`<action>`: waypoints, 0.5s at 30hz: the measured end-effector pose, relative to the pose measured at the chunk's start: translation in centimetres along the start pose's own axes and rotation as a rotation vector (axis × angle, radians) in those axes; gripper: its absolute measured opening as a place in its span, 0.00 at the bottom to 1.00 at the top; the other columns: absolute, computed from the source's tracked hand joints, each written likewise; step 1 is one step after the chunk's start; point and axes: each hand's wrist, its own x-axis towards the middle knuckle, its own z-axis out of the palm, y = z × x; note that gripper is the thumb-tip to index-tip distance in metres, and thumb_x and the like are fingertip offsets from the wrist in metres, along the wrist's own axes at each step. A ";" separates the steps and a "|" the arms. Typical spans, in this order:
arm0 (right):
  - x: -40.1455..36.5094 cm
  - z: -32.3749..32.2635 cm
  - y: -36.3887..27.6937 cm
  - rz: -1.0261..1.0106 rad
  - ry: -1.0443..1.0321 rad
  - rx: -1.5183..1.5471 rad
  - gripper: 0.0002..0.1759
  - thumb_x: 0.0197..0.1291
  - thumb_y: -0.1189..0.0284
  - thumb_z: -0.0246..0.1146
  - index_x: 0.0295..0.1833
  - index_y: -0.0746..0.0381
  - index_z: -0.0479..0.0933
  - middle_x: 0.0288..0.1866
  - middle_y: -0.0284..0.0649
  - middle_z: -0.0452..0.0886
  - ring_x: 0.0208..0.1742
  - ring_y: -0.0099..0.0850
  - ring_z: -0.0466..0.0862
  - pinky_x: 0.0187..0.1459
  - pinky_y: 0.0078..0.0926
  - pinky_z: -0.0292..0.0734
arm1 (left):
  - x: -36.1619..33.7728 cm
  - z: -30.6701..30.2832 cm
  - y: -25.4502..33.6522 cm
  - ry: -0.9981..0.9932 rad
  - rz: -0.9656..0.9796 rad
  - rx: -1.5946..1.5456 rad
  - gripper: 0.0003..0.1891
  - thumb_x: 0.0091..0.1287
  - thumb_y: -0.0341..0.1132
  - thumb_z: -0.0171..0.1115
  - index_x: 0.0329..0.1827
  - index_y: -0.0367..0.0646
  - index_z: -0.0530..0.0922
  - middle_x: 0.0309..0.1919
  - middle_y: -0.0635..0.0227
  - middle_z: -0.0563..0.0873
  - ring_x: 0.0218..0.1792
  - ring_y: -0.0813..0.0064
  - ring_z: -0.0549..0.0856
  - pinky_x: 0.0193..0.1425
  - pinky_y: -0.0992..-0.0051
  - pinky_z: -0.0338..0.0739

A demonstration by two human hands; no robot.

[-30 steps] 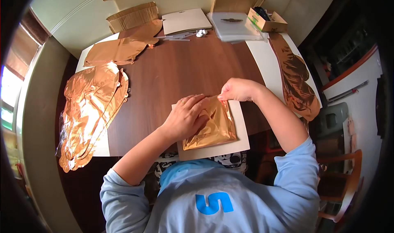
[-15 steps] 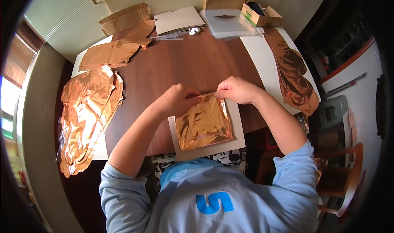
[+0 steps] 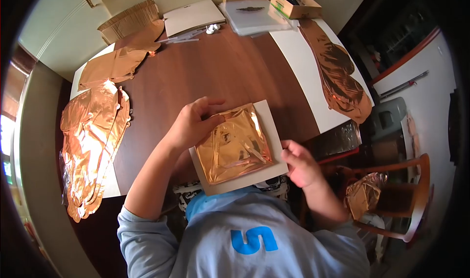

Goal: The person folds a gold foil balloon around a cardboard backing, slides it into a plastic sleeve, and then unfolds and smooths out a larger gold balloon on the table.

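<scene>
A folded gold foil sheet lies on a pale square board at the table's front edge. My left hand rests at the foil's upper left corner, thumb over it, fingers apart. Beside the board's right edge is my right hand, its fingers loosely curled and slightly blurred. Whether those fingers touch the board is hard to see.
Copper foil pieces lie at the left, back left and right. Along the back are a cardboard stack, clear plastic sleeves and a small box. Crumpled foil lies on a chair.
My right hand has left the foil's top edge and moved down beside the board. The board and foil have turned slightly counterclockwise. My left hand has shifted left, its fingers now more spread.
</scene>
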 end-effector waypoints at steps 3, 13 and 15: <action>-1.1 2.4 1.9 -0.042 0.088 0.000 0.24 0.61 0.71 0.73 0.59 0.67 0.74 0.51 0.38 0.84 0.49 0.24 0.84 0.52 0.25 0.80 | -0.7 0.1 1.2 -0.003 -0.007 0.065 0.19 0.70 0.27 0.65 0.63 0.34 0.75 0.27 0.69 0.84 0.18 0.88 0.76 0.19 0.84 0.69; -0.6 2.4 3.3 -0.211 0.088 -0.202 0.16 0.62 0.81 0.69 0.55 0.65 0.79 0.47 0.34 0.86 0.47 0.18 0.82 0.54 0.20 0.78 | -0.7 -0.8 1.3 -0.077 -0.110 0.175 0.11 0.73 0.34 0.62 0.49 0.33 0.80 0.20 0.71 0.81 0.14 0.85 0.74 0.19 0.79 0.67; -0.7 2.6 3.2 -0.190 0.101 -0.172 0.16 0.62 0.81 0.69 0.55 0.66 0.79 0.47 0.34 0.86 0.47 0.18 0.82 0.54 0.20 0.78 | -0.5 -1.0 2.2 -0.098 -0.174 0.218 0.11 0.73 0.36 0.62 0.43 0.33 0.81 0.18 0.71 0.81 0.14 0.84 0.74 0.19 0.78 0.68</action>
